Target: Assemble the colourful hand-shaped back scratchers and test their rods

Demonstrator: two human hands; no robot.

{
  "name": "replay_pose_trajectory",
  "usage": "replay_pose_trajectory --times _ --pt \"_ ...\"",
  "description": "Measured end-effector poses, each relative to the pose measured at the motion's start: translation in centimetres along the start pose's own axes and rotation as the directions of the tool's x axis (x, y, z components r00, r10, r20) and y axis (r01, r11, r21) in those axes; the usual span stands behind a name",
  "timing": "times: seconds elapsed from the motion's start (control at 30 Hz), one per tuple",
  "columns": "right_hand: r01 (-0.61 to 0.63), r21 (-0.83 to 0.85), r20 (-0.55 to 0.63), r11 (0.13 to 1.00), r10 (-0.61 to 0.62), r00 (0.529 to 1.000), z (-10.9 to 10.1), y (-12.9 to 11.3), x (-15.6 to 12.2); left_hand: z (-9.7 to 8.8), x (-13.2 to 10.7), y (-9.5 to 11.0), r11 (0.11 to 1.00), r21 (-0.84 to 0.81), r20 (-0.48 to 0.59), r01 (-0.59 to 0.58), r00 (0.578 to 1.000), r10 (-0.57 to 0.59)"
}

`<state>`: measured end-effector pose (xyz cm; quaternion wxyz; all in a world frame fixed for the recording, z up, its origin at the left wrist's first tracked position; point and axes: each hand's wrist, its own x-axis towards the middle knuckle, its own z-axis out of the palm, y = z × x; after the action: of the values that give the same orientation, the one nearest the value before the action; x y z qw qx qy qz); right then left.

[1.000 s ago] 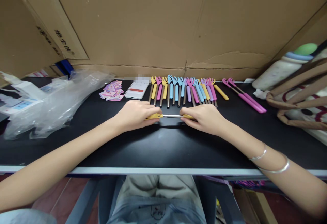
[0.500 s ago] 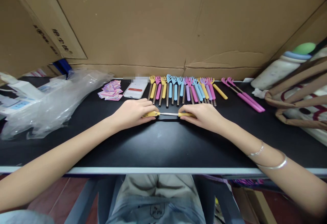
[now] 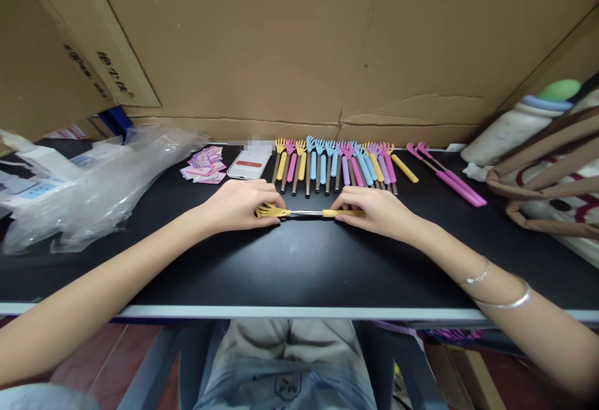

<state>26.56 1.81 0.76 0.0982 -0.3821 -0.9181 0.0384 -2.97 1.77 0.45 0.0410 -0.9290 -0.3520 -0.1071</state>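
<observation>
Between my hands a yellow back scratcher (image 3: 306,213) with a metal rod lies sideways, low over the black table. My left hand (image 3: 243,205) is closed around its claw-shaped head, and some of the yellow prongs show under the fingers. With bent fingers, my right hand (image 3: 374,209) grips the yellow handle at the other end. Just behind is a row of yellow, pink, blue and purple scratcher heads and handles (image 3: 322,173), with dark rods among them. Farther right, two pink back scratchers (image 3: 461,187) lie side by side.
Left of the row are a phone (image 3: 248,165) and a pile of printed cards (image 3: 203,166). Clear plastic bags (image 3: 103,179) cover part of a power strip at the far left. A bottle (image 3: 515,126) and a cloth bag (image 3: 552,179) stand right; cardboard (image 3: 262,42) walls the back.
My left fingers have shifted slightly left, showing more of the yellow claw head. My right hand has moved a little along the handle to the right. Both still hold the back scratcher.
</observation>
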Motion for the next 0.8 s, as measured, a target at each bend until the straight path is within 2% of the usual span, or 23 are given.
replay_pose_trajectory --times 0.2,0.4,0.8 --pt "-0.037 0.012 0.01 0.999 0.037 0.999 -0.1 0.4 0.1 -0.7 -0.2 -0.6 0.998 -0.034 0.087 0.044 0.995 -0.041" --pt "-0.042 0.051 0.036 0.998 0.04 0.999 -0.1 0.5 0.0 -1.1 -0.3 -1.2 0.997 -0.061 0.145 0.041 0.989 -0.031" --pt "-0.015 0.003 0.035 1.0 0.015 0.999 -0.3 0.4 0.0 -0.9 -0.3 -1.3 0.997 -0.059 0.151 0.046 0.988 -0.037"
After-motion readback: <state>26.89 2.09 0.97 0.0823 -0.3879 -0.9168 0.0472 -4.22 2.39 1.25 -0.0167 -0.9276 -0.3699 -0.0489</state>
